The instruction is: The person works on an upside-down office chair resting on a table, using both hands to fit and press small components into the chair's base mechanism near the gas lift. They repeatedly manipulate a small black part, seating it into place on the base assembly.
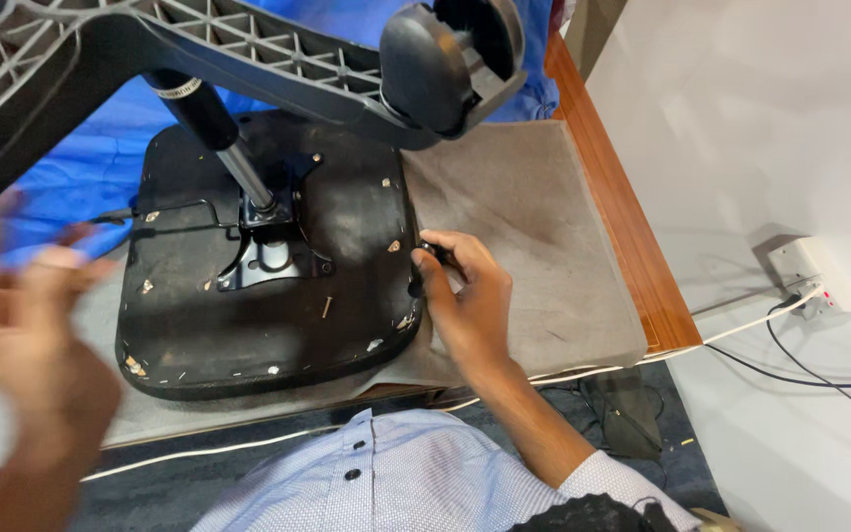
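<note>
While the chair (268, 266) lies upside down on the table (632, 246), seat underside facing up, its gas column (219, 138) runs up and far-left toward the camera, ending in the star base (199, 39) with a caster (445, 64) at top centre. Long axis follows that column, seat to base. Seat sits on a grey cloth (534, 227), blue sheet (81, 167) to the far left.

Right hand (465, 296) rests at the seat's right edge, fingers curled shut around a small dark knob or tool (435, 254) — hard to tell which. Left hand (22, 335) is raised at the near left, motion-blurred, fingers spread, holding nothing visible.

Handling judgement: bulky and fairly heavy, rigid plastic and metal; base makes it top-heavy in this pose and the casters roll, so poor holds. Best taken by the seat rim or the column. Loose screw (327, 307) on the pan could roll off. A socket (819, 281) with cables sits on the wall at right.
</note>
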